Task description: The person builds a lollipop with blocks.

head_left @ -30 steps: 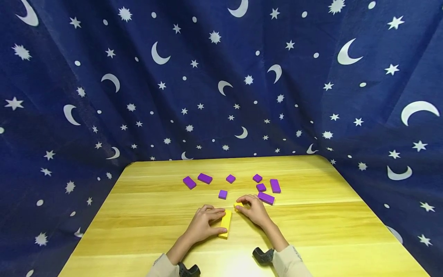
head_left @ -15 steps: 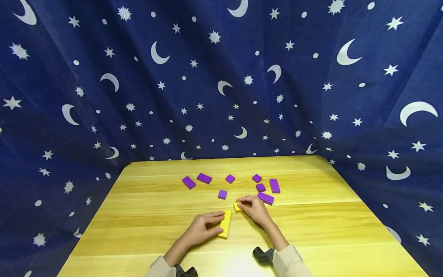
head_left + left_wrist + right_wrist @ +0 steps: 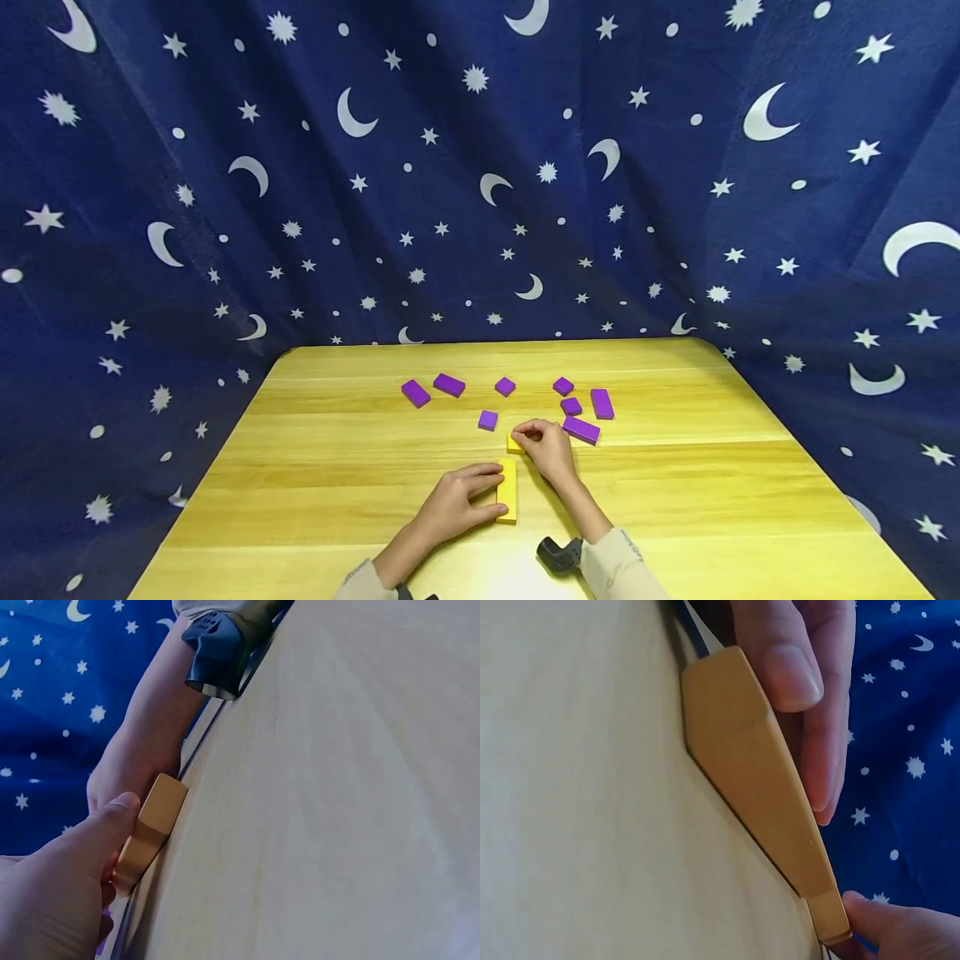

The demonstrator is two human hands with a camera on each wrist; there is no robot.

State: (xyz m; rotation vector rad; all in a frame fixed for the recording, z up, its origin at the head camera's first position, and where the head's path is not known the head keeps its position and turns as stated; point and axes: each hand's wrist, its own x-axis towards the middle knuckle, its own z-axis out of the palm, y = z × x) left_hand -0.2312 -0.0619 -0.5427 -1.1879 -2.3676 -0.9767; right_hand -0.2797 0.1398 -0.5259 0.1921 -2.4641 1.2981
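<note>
A long yellow block (image 3: pixel 507 496) lies flat on the table, lengthwise to the person. My left hand (image 3: pixel 453 504) touches its left edge, thumb near the close end and fingertips near the far end, spread apart. Just beyond the block's far end, my right hand (image 3: pixel 551 450) pinches a small yellow block (image 3: pixel 513 444), which the fingers partly cover. In the right wrist view, the small block (image 3: pixel 829 916) shows right at the far end of the long block (image 3: pixel 750 772). Seen from the left wrist, the left thumb (image 3: pixel 120 806) rests against yellow wood (image 3: pixel 161 806).
Several purple blocks lie farther back: a small one (image 3: pixel 487 420) ahead of the hands, a long one (image 3: pixel 581 430) beside the right hand, and two long ones, including this block (image 3: pixel 449 384), at back left. A starry blue curtain (image 3: pixel 480 208) surrounds the wooden table (image 3: pixel 315 467).
The long yellow block has slid right and turned straighter, with my left hand following against it. My right hand stays at the small yellow block. The head view has shifted slightly.
</note>
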